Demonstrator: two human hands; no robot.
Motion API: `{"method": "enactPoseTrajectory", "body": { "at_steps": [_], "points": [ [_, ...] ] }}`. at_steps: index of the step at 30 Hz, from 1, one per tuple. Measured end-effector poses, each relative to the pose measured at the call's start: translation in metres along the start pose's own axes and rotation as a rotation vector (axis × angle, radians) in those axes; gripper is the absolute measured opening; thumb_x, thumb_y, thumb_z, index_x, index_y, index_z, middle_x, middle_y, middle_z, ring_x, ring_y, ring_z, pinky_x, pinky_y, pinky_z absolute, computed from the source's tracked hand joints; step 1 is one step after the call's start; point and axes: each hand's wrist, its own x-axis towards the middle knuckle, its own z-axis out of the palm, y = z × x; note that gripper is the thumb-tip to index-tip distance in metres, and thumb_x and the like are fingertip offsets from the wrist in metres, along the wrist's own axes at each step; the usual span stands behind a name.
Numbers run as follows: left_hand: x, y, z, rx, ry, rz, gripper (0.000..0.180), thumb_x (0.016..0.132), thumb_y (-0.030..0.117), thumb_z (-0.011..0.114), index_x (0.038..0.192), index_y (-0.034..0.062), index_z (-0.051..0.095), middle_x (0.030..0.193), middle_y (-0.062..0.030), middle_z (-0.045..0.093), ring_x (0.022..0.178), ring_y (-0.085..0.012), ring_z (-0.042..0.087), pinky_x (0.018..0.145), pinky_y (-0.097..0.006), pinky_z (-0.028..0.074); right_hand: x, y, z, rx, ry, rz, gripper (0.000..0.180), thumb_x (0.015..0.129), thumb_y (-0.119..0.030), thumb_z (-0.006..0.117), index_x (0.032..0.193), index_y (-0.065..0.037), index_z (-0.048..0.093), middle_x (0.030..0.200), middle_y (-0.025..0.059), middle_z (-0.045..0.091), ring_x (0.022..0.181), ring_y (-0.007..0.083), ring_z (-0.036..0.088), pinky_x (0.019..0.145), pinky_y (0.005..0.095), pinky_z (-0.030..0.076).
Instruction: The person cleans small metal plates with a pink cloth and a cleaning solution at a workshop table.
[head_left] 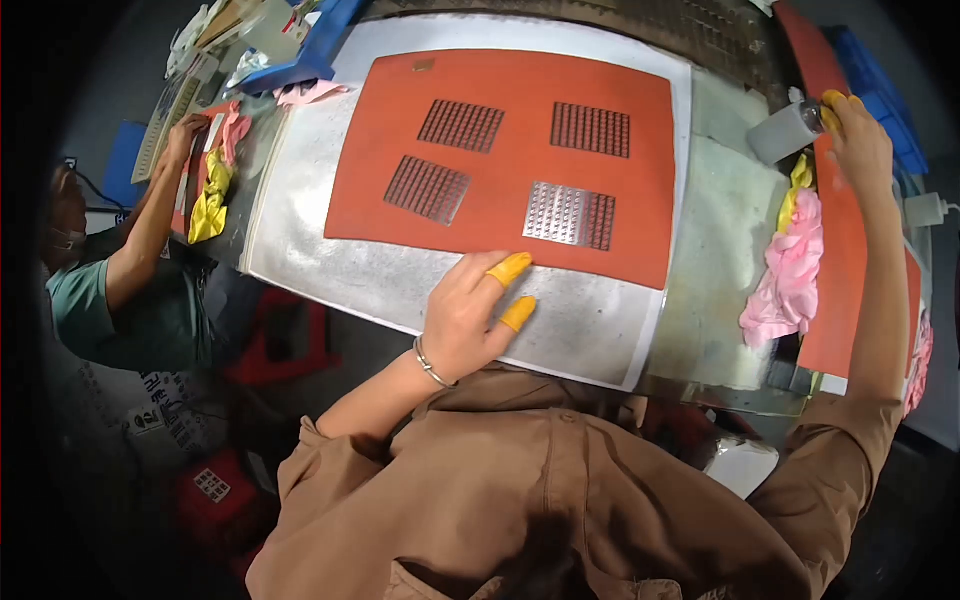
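Tabletop [722,250] with red mat [500,220] and four gridded plates [427,190]

Far left, a co-worker's arm [143,245] extends near a yellow cloth [211,200]. Centrally, the plates lie on the mat, one partly shiny. The left hand [468,300], empty and loosely open, is by the mat's front edge. Rightward lies a pink cloth [785,275]; beyond it, the right hand's [858,130] yellow-tipped fingers are at the bottle's [782,134] top; whether they grip, I cannot tell.

Bright light falls on the orange mat [510,175]; soft glare silvers the metal sheet [590,325] beneath it, while far left of it everything dims, curving into black.
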Motion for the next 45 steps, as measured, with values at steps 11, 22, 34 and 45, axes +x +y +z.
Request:
{"method": "enactPoseTrajectory", "body": {
  "at_steps": [11,22,34,45],
  "points": [
    [-0.003,-0.004,0.013,0.063,-0.142,0.117,0.051,0.07,0.016,0.068,0.115,0.0,0.053,0.129,-0.0122,0.048,0.114,-0.0316,0.045,0.093,-0.041,0.036,-0.049,-0.25,-0.015,1.086,-0.295,0.204,0.022,0.078,-0.02,0.064,0.092,-0.002,0.063,0.084,0.0169,0.063,0.08,0.0335,0.06,0.071,0.0391,0.046],
    [-0.003,0.0,0.014,0.213,-0.172,0.076,0.049,0.071,0.024,0.068,0.111,-0.0005,0.053,0.128,-0.0116,0.046,0.117,-0.0261,0.042,0.092,-0.044,0.031,-0.024,-0.276,0.009,0.906,-0.214,0.135,0.016,0.076,-0.018,0.063,0.084,-0.004,0.066,0.075,0.0136,0.062,0.07,0.0311,0.06,0.062,0.0395,0.046],
    [-0.003,0.0,0.015,0.237,-0.155,0.079,0.046,0.073,0.028,0.068,0.109,0.0018,0.054,0.128,-0.0096,0.047,0.118,-0.0233,0.042,0.097,-0.049,0.026,-0.025,-0.278,0.02,0.807,-0.045,0.056,0.012,0.076,-0.016,0.064,0.08,-0.005,0.066,0.068,0.0129,0.06,0.063,0.0301,0.06,0.056,0.0398,0.047],
    [-0.005,0.0,0.016,0.244,-0.149,0.074,0.048,0.073,0.029,0.067,0.111,0.0023,0.054,0.128,-0.0087,0.047,0.118,-0.0225,0.042,0.098,-0.052,0.024,-0.033,-0.279,0.015,0.798,-0.034,-0.045,0.009,0.076,-0.015,0.059,0.075,-0.007,0.063,0.071,0.0136,0.06,0.063,0.0326,0.06,0.056,0.0441,0.047]
  ]
}}
